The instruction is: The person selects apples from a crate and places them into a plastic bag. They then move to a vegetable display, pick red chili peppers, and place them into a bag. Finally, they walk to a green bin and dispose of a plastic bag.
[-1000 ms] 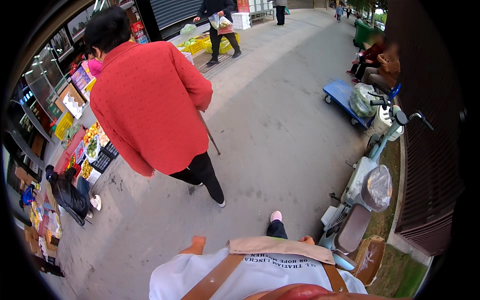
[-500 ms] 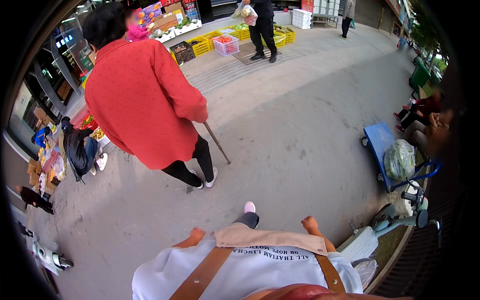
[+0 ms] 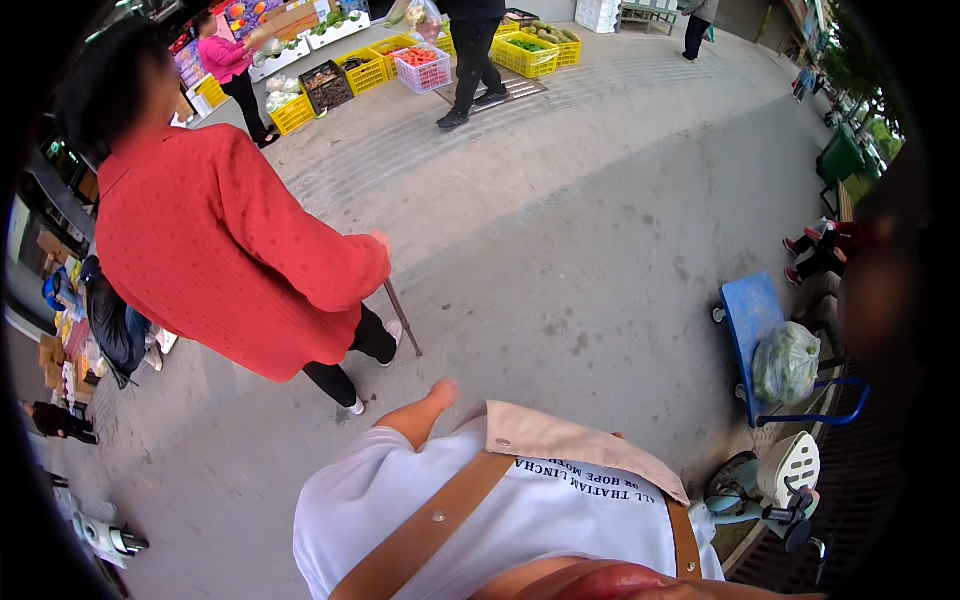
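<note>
Walking stick [image 3: 402, 318] well beyond hand [image 3: 441, 391]

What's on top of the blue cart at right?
A green plastic bag sits on the blue cart, near its handle end. Its contents are too blurred to tell. The deck under the bag is covered; the rest shows bare.

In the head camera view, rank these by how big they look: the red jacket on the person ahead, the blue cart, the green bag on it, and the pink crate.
1. Red jacket, though it is nearest the camera.
2. Blue cart.
3. Green bag.
4. Pink crate, though it is farthest away, so its real size is unsure.
</note>
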The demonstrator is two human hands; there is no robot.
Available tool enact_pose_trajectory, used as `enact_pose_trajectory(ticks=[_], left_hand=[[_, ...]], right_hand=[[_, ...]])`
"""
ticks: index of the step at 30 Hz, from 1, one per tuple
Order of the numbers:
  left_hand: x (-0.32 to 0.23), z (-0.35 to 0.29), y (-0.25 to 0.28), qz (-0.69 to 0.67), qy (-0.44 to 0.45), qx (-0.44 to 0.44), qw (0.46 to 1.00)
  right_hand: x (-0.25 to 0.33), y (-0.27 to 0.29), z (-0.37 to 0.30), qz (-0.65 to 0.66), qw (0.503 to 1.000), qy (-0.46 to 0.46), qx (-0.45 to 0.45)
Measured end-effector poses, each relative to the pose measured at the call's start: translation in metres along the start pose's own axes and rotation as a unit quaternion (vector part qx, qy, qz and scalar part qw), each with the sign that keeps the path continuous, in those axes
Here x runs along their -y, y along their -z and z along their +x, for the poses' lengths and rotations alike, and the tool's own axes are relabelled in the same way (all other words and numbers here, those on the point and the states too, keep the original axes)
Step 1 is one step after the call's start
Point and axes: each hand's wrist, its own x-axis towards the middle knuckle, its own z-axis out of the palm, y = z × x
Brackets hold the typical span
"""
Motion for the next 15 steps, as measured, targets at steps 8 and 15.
enact_pose_trajectory(ticks=[8,15], left_hand=[[-0.175,0.202,0.095,-0.192,-0.048,-0.094,0.976],[-0.167,0.247,0.13,0.042,0.082,-0.007,0.996]], right_hand=[[0.078,0.053,0.201,-0.029,0.999,-0.02,0.039],[0.211,0.136,0.419,-0.122,0.974,0.174,0.078]])
